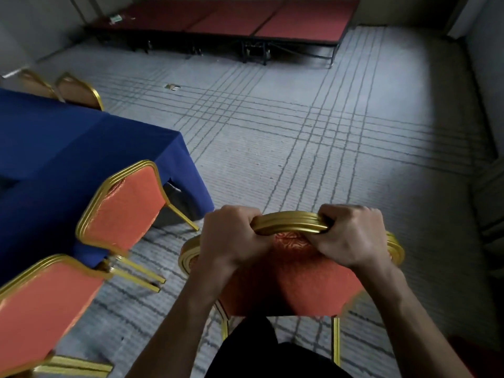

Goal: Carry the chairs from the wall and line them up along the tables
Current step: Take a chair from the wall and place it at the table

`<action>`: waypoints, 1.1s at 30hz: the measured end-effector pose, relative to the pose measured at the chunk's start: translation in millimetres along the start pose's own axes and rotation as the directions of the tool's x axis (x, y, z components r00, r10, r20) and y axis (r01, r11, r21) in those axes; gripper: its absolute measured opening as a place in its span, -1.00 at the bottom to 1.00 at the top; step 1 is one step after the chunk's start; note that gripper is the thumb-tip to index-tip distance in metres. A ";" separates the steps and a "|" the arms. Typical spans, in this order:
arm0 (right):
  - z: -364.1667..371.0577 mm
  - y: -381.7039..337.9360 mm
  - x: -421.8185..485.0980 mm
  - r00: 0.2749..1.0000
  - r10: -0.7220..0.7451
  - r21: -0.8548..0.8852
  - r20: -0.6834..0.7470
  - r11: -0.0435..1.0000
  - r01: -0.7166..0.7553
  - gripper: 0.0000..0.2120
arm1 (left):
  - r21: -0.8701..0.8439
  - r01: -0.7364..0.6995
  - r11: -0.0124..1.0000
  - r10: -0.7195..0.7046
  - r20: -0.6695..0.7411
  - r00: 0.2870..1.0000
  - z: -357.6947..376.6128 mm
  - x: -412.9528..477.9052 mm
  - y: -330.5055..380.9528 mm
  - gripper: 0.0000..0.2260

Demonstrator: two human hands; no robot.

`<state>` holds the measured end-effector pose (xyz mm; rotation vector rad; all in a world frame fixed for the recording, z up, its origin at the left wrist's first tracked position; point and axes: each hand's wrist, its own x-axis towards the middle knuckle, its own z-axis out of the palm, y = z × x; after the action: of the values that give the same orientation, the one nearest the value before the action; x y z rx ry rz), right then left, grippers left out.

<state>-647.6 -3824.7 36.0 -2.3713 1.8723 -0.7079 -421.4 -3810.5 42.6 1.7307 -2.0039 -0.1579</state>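
Two hands, left hand (pixel 231 241) and right hand (pixel 351 237), clench the top rail of one chair (pixel 294 282) at 6 o'clock. With the table (pixel 54 148) at 9 o'clock, I keep it level, swing left, match the placed chairs (pixel 125 205).

The nearest banquet chair (pixel 289 276) is showing orange-red upholstery with a paler scrolling damask pattern, inside a ribbed gold frame. A second chair (pixel 125 205) and a third chair (pixel 41 309) are wearing the same orange and gold. A deep blue cloth (pixel 174 165) is covering the worktop (pixel 54 132). The carpet (pixel 300 137) is running pale grey, crossed by dark grey lines in a plaid grid. The stage platforms (pixel 272 20) are showing red tops over black frames.
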 end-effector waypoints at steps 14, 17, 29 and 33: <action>121.0 82.6 359.4 0.997 -0.065 -0.061 -0.035 0.996 0.062 -0.52 | 0.001 0.102 0.995 -0.102 -0.012 0.995 91.1 350.3 -101.6 -0.65; 121.4 90.7 411.8 0.999 -0.037 -0.040 -0.022 0.999 0.036 -0.54 | 0.051 0.082 0.995 -0.084 0.023 0.996 90.6 407.0 -110.8 -0.67; 217.3 169.3 686.1 0.986 -0.148 0.018 -0.078 0.989 0.149 -0.58 | 0.077 0.118 0.990 -0.110 -0.105 0.988 157.7 668.1 -174.0 -0.66; 247.9 195.4 782.2 0.983 -0.178 0.099 -0.035 0.978 0.181 -0.64 | 0.100 0.179 0.979 -0.168 -0.106 0.980 180.0 753.2 -191.4 -0.65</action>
<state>-602.3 -4666.5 9.0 -2.4989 1.6021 -0.8309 -387.3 -4607.2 22.2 1.9440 -1.8216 -0.0205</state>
